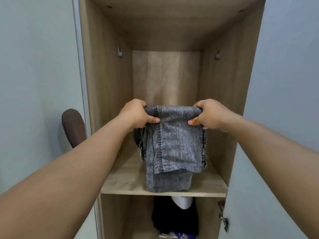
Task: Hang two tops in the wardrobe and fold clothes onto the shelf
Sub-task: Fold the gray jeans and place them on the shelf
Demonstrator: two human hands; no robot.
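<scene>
**Count at the wardrobe shelf**

Landmark: wooden shelf (120,183).
- Hands: two. Left hand (136,113) and right hand (209,114), both above the shelf.
- Grey jeans (172,138): one folded pair, above the shelf, lower end reaching its front.
- Wall hooks: two. Left hook (119,52) and right hook (217,55), high above the shelf on the side panels.
- Dark garments (172,219) below the shelf: at least one; exact number unclear.
- White item (183,201) just under the shelf: one.
- Door hinge (225,223) below the shelf, right: one.
- Brown chair back (73,126) left of the shelf: one.
</scene>
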